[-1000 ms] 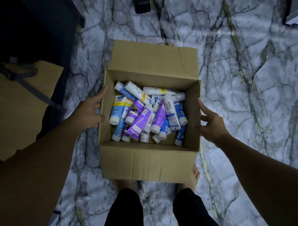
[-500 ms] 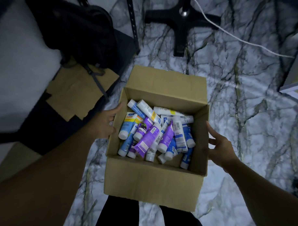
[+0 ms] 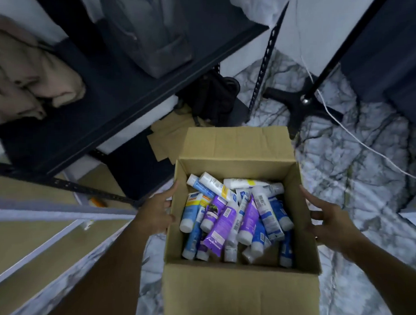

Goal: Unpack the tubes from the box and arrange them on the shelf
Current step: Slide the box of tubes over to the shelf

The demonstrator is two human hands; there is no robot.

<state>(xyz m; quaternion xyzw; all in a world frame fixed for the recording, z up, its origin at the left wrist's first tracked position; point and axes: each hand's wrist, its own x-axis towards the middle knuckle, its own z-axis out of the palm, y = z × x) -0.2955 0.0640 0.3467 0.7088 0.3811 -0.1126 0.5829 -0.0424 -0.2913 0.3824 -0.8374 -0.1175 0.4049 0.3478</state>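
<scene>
1. Left: dark metal shelf (image 3: pixel 120 106) at far left holds a beige cloth bundle (image 3: pixel 27 74) and a grey bag (image 3: pixel 148 34). No tubes on it that I can see, so arranging is not started.
2. Left hand (image 3: pixel 157 214): fingers straight, flat against the left wall of the cardboard box (image 3: pixel 240 295).
3. Centre: box open, held off the floor between both hands, full of tubes (image 3: pixel 235 217) in a loose pile: blue, white, purple. Unpacking looks wholly ahead.
4. Right hand (image 3: pixel 327 226): fingers spread, pressed to the right wall.
5. Right: marble-pattern floor (image 3: pixel 368 199), black stand base (image 3: pixel 301 102), white cable (image 3: pixel 357 140). Dim lighting.
</scene>
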